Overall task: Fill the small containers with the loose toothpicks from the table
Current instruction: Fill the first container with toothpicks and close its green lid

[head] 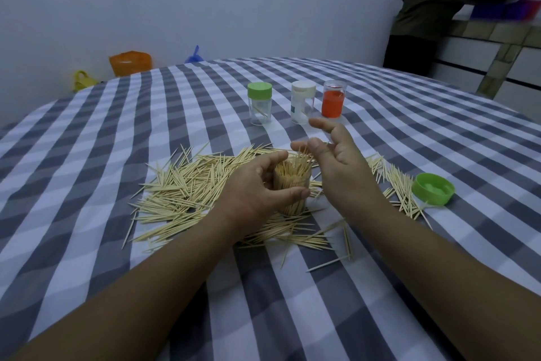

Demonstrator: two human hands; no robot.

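Note:
A clear small container [292, 182] packed with upright toothpicks stands in the middle of a heap of loose toothpicks [187, 188] on the checked tablecloth. My left hand [257, 185] grips this container from the left, thumb in front. My right hand [336, 161] hovers just right of its mouth, fingers relaxed, thumb and fingertip near the toothpick tips. Further back stand a green-lidded container [259, 103] holding a few toothpicks, a white-lidded container [303, 101] and a clear container with an orange insert [333, 98].
A loose green lid [433, 188] lies open side up at the right beside more scattered toothpicks [401, 188]. A person stands at a tiled counter [497, 36] at the back right. Orange, yellow and blue bags [130, 62] lie beyond the table's far left edge.

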